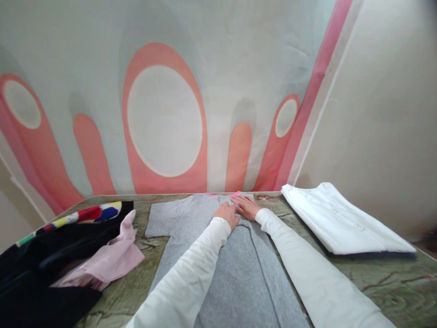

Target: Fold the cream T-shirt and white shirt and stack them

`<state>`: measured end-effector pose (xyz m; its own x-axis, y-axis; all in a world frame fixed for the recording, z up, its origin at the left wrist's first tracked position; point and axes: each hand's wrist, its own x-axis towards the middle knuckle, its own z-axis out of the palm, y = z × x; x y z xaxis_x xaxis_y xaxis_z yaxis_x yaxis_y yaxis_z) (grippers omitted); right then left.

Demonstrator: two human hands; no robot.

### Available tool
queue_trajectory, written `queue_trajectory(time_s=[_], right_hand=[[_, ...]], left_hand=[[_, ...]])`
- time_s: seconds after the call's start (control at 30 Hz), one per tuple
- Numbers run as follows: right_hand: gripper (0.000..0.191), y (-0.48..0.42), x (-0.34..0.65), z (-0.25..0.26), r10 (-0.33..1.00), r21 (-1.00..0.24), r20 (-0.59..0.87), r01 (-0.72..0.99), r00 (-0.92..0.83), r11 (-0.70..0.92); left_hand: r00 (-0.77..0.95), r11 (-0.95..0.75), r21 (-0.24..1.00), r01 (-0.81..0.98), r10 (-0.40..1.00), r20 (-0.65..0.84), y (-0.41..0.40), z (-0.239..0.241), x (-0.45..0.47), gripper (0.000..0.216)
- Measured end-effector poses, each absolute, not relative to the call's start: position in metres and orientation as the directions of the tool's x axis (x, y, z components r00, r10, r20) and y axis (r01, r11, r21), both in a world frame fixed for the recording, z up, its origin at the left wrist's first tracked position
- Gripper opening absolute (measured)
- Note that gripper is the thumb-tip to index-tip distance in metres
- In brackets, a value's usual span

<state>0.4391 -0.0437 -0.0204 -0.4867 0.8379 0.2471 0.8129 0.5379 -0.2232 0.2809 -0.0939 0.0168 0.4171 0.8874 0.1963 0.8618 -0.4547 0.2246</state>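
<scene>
A grey short-sleeved T-shirt (177,218) with a pink neckline lies spread on the table. Its right side is folded inward over the body, so only the left sleeve sticks out. Near the collar, my left hand (227,215) has its fingers bent and pressed together on the fabric; the fingertips are partly hidden. Just right of it, my right hand (246,207) rests flat on the shirt below the neckline, fingers stretched out.
On the right lies a stack of folded white garments (337,223). Black clothing (75,246) with a multicoloured part and a crumpled pink garment (112,259) lie on the left. Behind the wood-patterned table (382,282) rises a wall (164,123) with pink shapes.
</scene>
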Motion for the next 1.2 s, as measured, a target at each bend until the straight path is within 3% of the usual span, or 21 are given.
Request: queue_trajectory(time_s=[0.1, 0.2, 0.3, 0.43, 0.57, 0.77, 0.97, 1.1, 1.2], right_hand=[[0.046, -0.042, 0.442, -0.021, 0.868, -0.243, 0.293, 0.847, -0.400, 0.473], [0.042, -0.042, 0.451, -0.016, 0.878, -0.273, 0.350, 0.860, -0.328, 0.430], [0.038, -0.049, 0.459, -0.009, 0.867, -0.274, 0.356, 0.849, -0.348, 0.453], [0.035, -0.069, 0.458, -0.009, 0.833, -0.248, 0.327, 0.810, -0.447, 0.532], [0.047, -0.086, 0.449, -0.016, 0.834, -0.228, 0.248, 0.806, -0.493, 0.545], [0.050, -0.091, 0.446, -0.017, 0.853, -0.233, 0.217, 0.823, -0.475, 0.518], [0.036, -0.109, 0.449, -0.006, 0.830, -0.182, 0.356, 0.839, -0.430, 0.513], [0.017, -0.137, 0.450, 0.004, 0.808, -0.215, 0.447, 0.831, -0.384, 0.514], [0.013, -0.157, 0.450, 0.004, 0.819, -0.290, 0.449, 0.809, -0.356, 0.511]], left_hand=[[0.329, -0.368, 0.235, 0.900, 0.925, 0.189, -0.092, 0.018, 0.277, 0.043], [0.217, -0.250, 0.328, 0.911, 0.967, 0.134, -0.082, 0.016, 0.270, 0.054], [0.170, -0.194, 0.409, 0.892, 0.981, 0.094, -0.069, 0.010, 0.262, 0.042], [0.164, -0.191, 0.425, 0.885, 0.982, 0.099, -0.060, 0.006, 0.256, 0.029], [0.172, -0.198, 0.433, 0.879, 0.980, 0.098, -0.060, 0.005, 0.256, 0.027], [0.215, -0.244, 0.432, 0.868, 0.970, 0.114, -0.063, 0.007, 0.258, 0.019], [0.281, -0.325, 0.369, 0.871, 0.945, 0.170, -0.073, 0.021, 0.260, 0.017], [0.455, -0.491, 0.326, 0.808, 0.871, 0.184, -0.079, 0.029, 0.267, 0.014], [0.631, -0.635, 0.316, 0.705, 0.765, 0.127, -0.082, 0.028, 0.273, 0.013]])
